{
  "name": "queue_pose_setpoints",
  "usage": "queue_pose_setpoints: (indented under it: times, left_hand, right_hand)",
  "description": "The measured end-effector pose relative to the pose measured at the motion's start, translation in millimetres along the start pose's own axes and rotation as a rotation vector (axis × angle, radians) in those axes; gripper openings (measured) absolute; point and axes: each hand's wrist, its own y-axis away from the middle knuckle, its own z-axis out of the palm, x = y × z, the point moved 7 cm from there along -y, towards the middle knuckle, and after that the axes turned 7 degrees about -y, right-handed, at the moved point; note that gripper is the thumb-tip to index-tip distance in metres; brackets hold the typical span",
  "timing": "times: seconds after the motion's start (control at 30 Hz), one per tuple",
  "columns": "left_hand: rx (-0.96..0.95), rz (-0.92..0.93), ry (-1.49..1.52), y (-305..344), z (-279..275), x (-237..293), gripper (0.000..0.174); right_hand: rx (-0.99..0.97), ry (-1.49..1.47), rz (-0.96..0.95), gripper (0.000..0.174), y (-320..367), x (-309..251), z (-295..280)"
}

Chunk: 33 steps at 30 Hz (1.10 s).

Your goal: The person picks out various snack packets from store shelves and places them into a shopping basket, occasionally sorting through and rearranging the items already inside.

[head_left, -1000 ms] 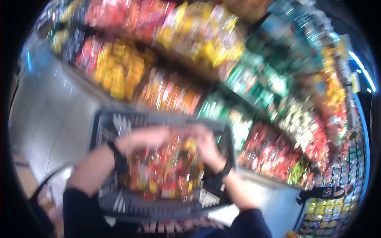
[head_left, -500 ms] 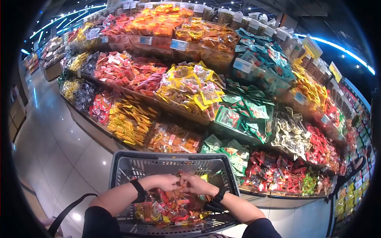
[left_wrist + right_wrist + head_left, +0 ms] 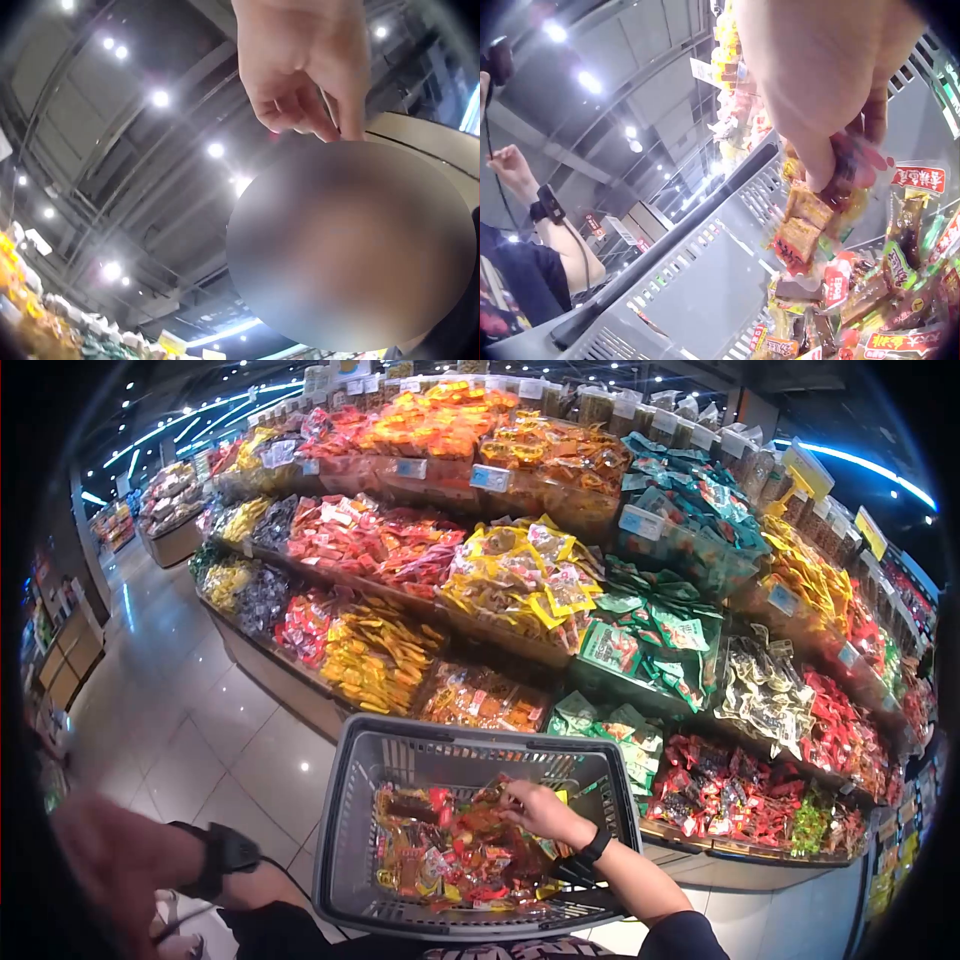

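Observation:
In the basket, my right hand (image 3: 545,812) grips small clear-wrapped snack packets (image 3: 806,214), brown squares with red print. The thumb lies over the wrappers and several fingertips are hidden behind. Below lie many loose snack packets (image 3: 907,300) in red, yellow and clear wrapping. My left hand (image 3: 307,67) is raised by the head, blurred at the lower left of the head view. Its fingers bend together toward a blurred patch in the left wrist view, and a dark cable (image 3: 491,124) hangs by its fingertips; whether they pinch anything I cannot tell.
The grey shopping basket (image 3: 480,732) stands before tiered bins of wrapped snacks, with yellow packets (image 3: 375,660) and green packets (image 3: 610,735) just beyond its rim. Tiled floor (image 3: 235,735) stretches to the left. A price tag (image 3: 490,477) hangs on an upper bin.
My left hand has left the basket and risen to the lower left, near the head. The right hand stays over the packets. The basket appears farther right in the head view.

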Motion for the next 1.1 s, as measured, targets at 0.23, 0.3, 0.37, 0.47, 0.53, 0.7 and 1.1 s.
queue_pose_setpoints:
  times: [0.23,0.3,0.37,0.47,0.53,0.7,1.1]
  left_hand:
    - [-0.25,0.091,-0.271,-79.7,-17.3,124.9,0.019]
    - [-0.299,0.108,-0.314,-97.4,-21.5,148.5,0.019]
    - [-0.308,0.123,-0.344,-103.6,-21.1,165.7,0.019]
    - [-0.295,0.114,-0.379,-99.2,-29.8,169.1,0.019]
    - [-0.266,0.069,-0.379,-90.1,-35.3,153.8,0.019]
    - [-0.26,-0.114,-0.354,-61.4,-29.7,103.1,0.019]
    - [-0.332,-0.196,-0.329,-53.3,-9.2,74.3,0.02]
  right_hand:
    - [-0.011,-0.065,0.011,0.021,-3.8,-10.6,-2.8]
    - [-0.028,-0.08,0.017,0.022,-1.3,-9.2,2.3]
    - [-0.042,-0.113,-0.001,0.022,-2.7,-8.7,4.5]
    - [0.107,-0.05,-0.112,0.013,-9.5,-0.4,4.5]
    - [0.153,-0.015,-0.09,0.012,-8.1,2.6,-0.6]
    - [0.228,0.057,0.199,0.022,5.8,43.5,-14.9]
    - [0.32,0.046,0.395,0.019,25.8,24.6,-45.5]
